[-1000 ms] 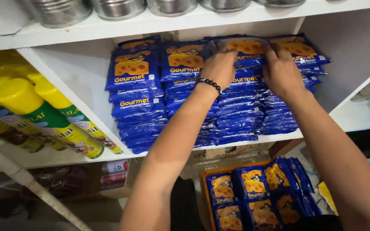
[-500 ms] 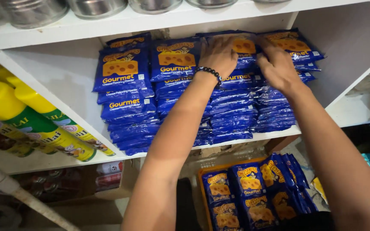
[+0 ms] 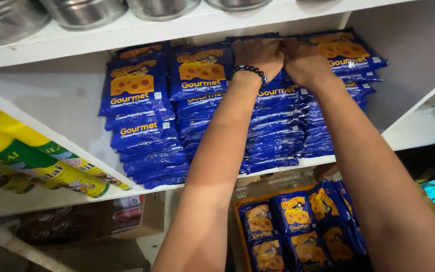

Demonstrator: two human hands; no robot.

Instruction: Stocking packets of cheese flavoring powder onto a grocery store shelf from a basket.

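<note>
both grips point(image 3: 283, 58) on blue packet stack point(image 3: 278, 126), tight under upper shelf point(image 3: 142, 30)

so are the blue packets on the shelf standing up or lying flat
Lying flat: the blue packets sit in layered stacks, faces up, edges banded down to the white shelf.

Left hand point(image 3: 258, 53): moved right, closed into a fist on the top packet point(image 3: 278, 90).
Right hand point(image 3: 303, 60): drew left until both hands touched.
</note>
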